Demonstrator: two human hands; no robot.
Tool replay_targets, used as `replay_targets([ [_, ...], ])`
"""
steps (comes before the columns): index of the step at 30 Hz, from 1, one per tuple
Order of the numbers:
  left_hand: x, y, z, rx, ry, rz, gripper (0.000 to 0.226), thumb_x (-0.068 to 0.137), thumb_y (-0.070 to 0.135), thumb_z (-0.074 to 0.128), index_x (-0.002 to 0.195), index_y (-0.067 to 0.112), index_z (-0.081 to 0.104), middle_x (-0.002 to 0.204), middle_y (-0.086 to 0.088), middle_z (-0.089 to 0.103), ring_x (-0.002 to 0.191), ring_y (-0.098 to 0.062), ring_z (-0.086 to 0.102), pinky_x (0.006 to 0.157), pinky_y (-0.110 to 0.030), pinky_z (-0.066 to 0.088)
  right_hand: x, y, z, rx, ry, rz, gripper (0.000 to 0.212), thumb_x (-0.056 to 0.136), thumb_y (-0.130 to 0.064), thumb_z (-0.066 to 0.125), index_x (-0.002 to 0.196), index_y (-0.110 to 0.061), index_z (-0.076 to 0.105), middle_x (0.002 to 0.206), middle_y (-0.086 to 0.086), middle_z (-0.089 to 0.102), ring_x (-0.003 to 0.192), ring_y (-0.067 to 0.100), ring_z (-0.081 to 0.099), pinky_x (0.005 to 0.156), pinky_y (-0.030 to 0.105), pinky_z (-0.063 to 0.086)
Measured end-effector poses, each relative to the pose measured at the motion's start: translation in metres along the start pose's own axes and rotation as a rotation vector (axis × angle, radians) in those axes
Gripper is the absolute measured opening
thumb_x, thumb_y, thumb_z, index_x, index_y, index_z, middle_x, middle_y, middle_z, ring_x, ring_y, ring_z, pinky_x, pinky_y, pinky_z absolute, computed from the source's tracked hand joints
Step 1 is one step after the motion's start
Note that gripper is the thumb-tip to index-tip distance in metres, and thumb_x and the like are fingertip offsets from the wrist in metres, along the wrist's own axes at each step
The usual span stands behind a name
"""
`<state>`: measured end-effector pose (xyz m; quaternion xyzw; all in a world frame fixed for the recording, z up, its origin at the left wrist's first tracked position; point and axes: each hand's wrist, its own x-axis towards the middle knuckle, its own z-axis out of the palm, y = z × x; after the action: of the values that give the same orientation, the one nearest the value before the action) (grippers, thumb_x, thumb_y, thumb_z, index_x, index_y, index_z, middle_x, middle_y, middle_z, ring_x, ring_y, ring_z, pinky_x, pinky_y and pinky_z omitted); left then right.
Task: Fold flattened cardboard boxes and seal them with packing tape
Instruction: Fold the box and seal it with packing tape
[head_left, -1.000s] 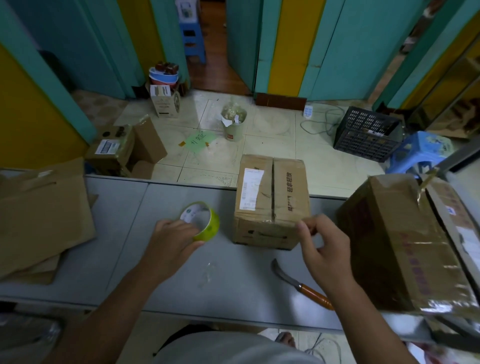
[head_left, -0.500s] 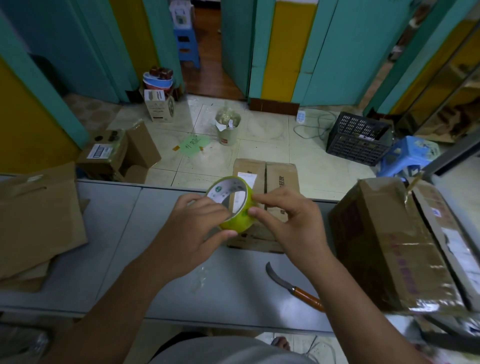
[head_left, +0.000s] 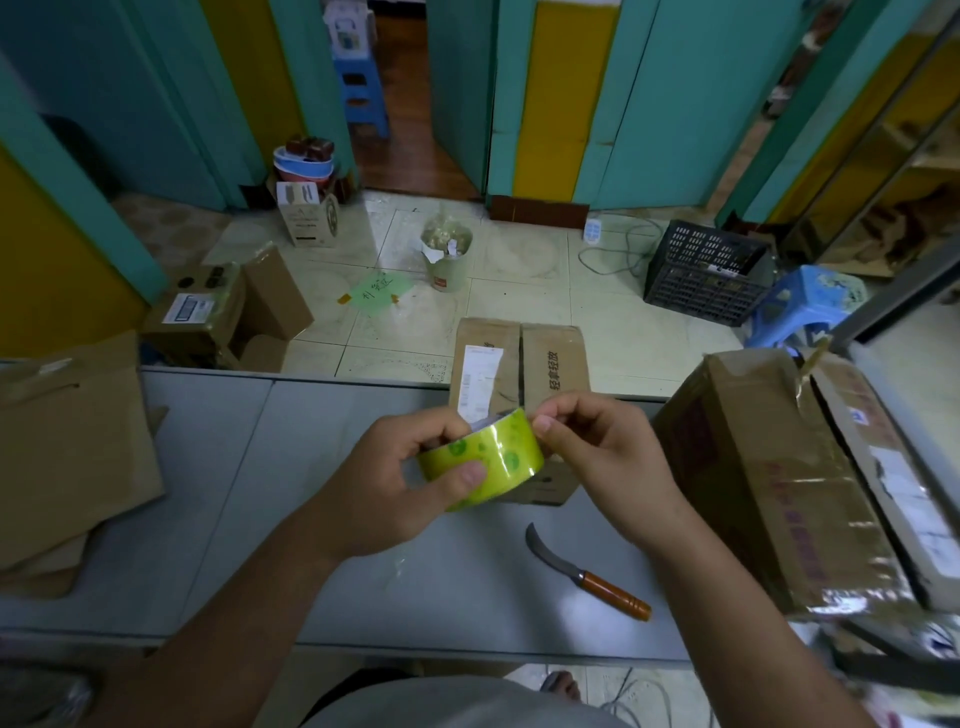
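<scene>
From the head camera we see the left hand gripping the green tape roll above the table, while the right hand pinches its top edge. Hands and roll hide the near end of the small box, printed 轻拿轻放 beside a white label. A knife lies near a big box on the right; flat cardboard is piled on the left.

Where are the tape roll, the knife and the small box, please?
tape roll (head_left: 498, 452), head view, green outer face.
knife (head_left: 610, 591), head view, wooden handle.
small box (head_left: 556, 364), head view, right top flap.
</scene>
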<state>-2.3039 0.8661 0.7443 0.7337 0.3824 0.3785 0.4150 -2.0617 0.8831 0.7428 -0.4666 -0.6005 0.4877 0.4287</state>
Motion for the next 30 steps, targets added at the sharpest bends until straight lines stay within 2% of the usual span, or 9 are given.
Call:
replay_targets([
  [7,0.003,-0.006,-0.005,0.063,-0.030,-0.093,0.024,0.092,0.042,0.070,0.082,0.020,0.067,0.068,-0.004,0.059,0.061,-0.024,0.056,0.057,-0.038,0.044,-0.010,-0.003,-0.013,0.070,0.008,0.130,0.010,0.097,-0.006,0.067,0.091,-0.005,0.075,0.074,0.012,0.071,0.071,0.019,0.066,0.071,0.026,0.055],
  [11,0.008,-0.012,-0.006,0.407,-0.027,-0.251,0.029,0.092,0.055,0.070,0.076,0.032,0.065,0.069,0.015,0.064,0.062,-0.010,0.060,0.054,-0.027,0.037,-0.019,-0.015,-0.023,0.076,-0.026,0.124,0.011,0.096,-0.009,0.066,0.092,-0.002,0.074,0.081,0.021,0.071,0.081,0.036,0.069,0.085,0.042,0.059],
  [13,0.011,-0.011,-0.002,0.525,0.002,-0.308,0.035,0.092,0.059,0.071,0.069,0.034,0.062,0.072,0.028,0.064,0.068,-0.003,0.061,0.053,-0.021,0.032,-0.021,-0.016,-0.023,0.073,-0.013,0.133,0.011,0.096,-0.010,0.067,0.093,-0.004,0.075,0.082,0.019,0.072,0.084,0.035,0.070,0.088,0.046,0.059],
  [15,0.013,-0.010,-0.001,0.535,0.026,-0.297,0.041,0.091,0.061,0.071,0.062,0.033,0.061,0.067,0.022,0.063,0.063,-0.004,0.060,0.050,-0.019,0.029,-0.022,-0.014,-0.024,0.113,0.021,0.134,0.014,0.094,-0.017,0.068,0.091,-0.004,0.073,0.084,0.021,0.071,0.089,0.038,0.070,0.090,0.048,0.058],
  [18,0.012,-0.006,-0.008,0.320,-0.032,-0.252,0.042,0.089,0.062,0.070,0.059,0.034,0.061,0.049,0.009,0.051,0.047,-0.008,0.050,0.049,-0.017,0.032,-0.020,-0.009,-0.028,0.181,0.042,0.165,0.024,0.093,-0.027,0.072,0.092,-0.002,0.071,0.082,0.015,0.069,0.083,0.032,0.065,0.089,0.044,0.058],
  [20,0.009,-0.005,-0.014,0.068,-0.065,-0.210,0.039,0.087,0.057,0.068,0.056,0.035,0.060,0.048,0.012,0.045,0.045,-0.004,0.046,0.050,-0.014,0.034,-0.019,-0.005,-0.030,0.265,0.056,0.215,0.022,0.089,-0.024,0.072,0.090,-0.002,0.070,0.077,0.008,0.065,0.076,0.023,0.060,0.081,0.035,0.056],
  [24,0.002,-0.011,-0.021,-0.394,0.014,-0.176,0.047,0.083,0.063,0.079,0.063,0.023,0.065,0.051,-0.004,0.061,0.041,-0.013,0.059,0.044,-0.018,0.043,-0.015,0.009,-0.029,0.412,0.081,0.293,0.038,0.081,-0.034,0.081,0.096,-0.001,0.071,0.081,0.012,0.061,0.076,0.024,0.055,0.082,0.041,0.049],
  [27,0.003,-0.016,-0.019,-0.440,0.019,-0.163,0.047,0.081,0.061,0.082,0.064,0.022,0.064,0.050,-0.005,0.059,0.040,-0.012,0.055,0.044,-0.017,0.042,-0.013,0.018,-0.027,0.412,0.133,0.317,0.063,0.062,-0.052,0.094,0.098,-0.005,0.074,0.089,0.016,0.066,0.078,0.021,0.059,0.077,0.037,0.052],
  [30,0.007,-0.021,-0.017,-0.266,0.044,-0.161,0.039,0.084,0.048,0.079,0.057,0.027,0.059,0.052,0.006,0.045,0.045,-0.008,0.043,0.046,-0.019,0.033,-0.014,0.018,-0.031,0.281,0.196,0.259,0.052,0.074,-0.046,0.088,0.101,-0.003,0.076,0.100,0.031,0.069,0.086,0.037,0.062,0.087,0.051,0.055],
])
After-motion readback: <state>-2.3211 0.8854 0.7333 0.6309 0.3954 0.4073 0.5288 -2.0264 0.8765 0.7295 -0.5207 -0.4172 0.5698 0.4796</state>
